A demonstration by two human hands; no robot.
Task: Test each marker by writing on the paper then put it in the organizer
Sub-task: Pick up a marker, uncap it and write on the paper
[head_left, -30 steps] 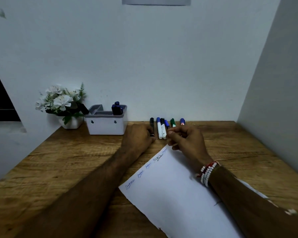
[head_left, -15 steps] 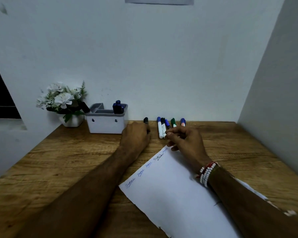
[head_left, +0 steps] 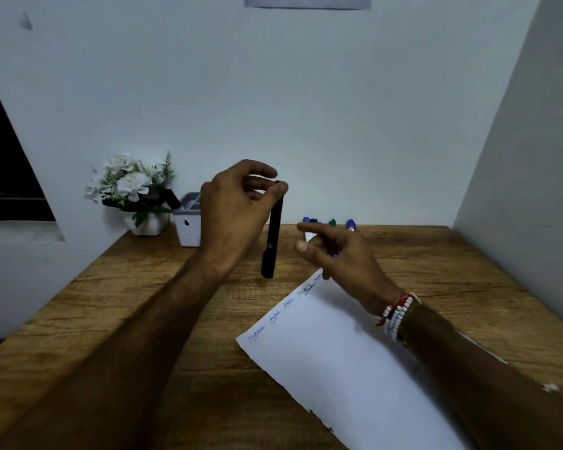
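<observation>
My left hand is raised above the wooden desk, shut on the top end of a black marker that hangs almost straight down, its lower end just over the desk. My right hand hovers over a row of markers lying at the back of the desk, index finger and thumb apart, hiding most of them. The white paper lies under my right forearm, with several short scribbles along its upper left edge. The white organizer stands at the back left, partly hidden by my left hand.
A white pot of white flowers sits left of the organizer, and a dark marker leans out of the organizer's left side. Walls close off the desk at the back and on the right.
My left hand has lifted the black marker off the desk and up in front of the organizer. My right hand has risen slightly above the marker row and spread its fingers.
</observation>
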